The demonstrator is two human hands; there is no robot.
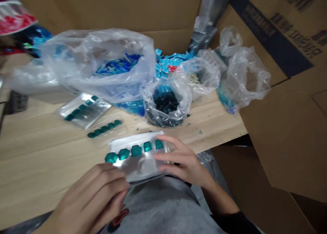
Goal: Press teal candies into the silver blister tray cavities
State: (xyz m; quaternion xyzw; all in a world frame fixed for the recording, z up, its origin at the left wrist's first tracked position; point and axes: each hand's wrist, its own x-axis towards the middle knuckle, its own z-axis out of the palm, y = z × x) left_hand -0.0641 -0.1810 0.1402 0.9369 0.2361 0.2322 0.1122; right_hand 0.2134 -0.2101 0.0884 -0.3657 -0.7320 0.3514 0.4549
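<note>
A flat silver packet (138, 169) lies at the table's near edge, with a row of several green faceted gems (136, 151) across its upper part. My right hand (185, 162) rests over its right side, fingers stretched and apart, touching the silver surface close to the last gem. At the packet's lower left corner is my left hand (94, 193), its fingers curled and pressed against the thumb. What the left fingertips pinch, if anything, is hidden. Just beyond lies a separate row of green gems (104, 128), and behind that another silver packet (85, 111) bearing green gems.
A clear bag of dark pieces (166, 103) stands behind the packet. Left of it, a large plastic bag (102, 63) holds blue pieces. More bags (247, 74) stand at the right. Cardboard (286, 131) borders the wooden table (46, 169), with small green crumbs scattered on top.
</note>
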